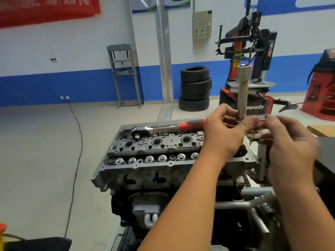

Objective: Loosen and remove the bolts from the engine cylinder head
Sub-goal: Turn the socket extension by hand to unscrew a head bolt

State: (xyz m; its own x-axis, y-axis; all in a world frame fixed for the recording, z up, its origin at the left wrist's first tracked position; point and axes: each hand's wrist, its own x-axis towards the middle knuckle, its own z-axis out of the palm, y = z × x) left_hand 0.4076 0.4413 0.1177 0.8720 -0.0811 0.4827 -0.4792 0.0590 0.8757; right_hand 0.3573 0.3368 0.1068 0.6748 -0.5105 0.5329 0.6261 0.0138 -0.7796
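- The left hand (223, 132) has its fingers (220, 113) curled round the lower end of a long socket (243, 91), holding it upright above the right end of the head.
- The socket rises toward 12 o'clock from that grip; its wider top end shows an open mouth.
- The right hand (291, 151) is at 3 o'clock of the left one, just beside it and blurred; its fingers reach toward the base of the socket, and I cannot tell whether they pinch anything.
- Something small and dark sits between the two hands at the socket's foot; it is too blurred to name.
- The cylinder head (155, 153) lies at 9 o'clock of the hands, on top of the engine (145, 205), its long side running left to right.
- A row of round valve caps (148, 159) runs along the near edge of the head; three larger round bores (157, 141) sit in a row behind them.
- Any bolts in the head cannot be made out for sure among these parts.
- A ratchet (163, 128) with a red and black grip lies flat along the far edge of the head, its drive end at the left and its grip touching or passing behind the left hand.
- Steel tubes of a stand (253, 203) show at 5 o'clock, below the right forearm.
- Far off at 12 o'clock stand a stack of tyres (195, 88), a tyre changer (250, 57) and a grey press frame (125, 75) against a blue and white wall.
- A black cable (77, 160) trails over the floor at 9 o'clock.
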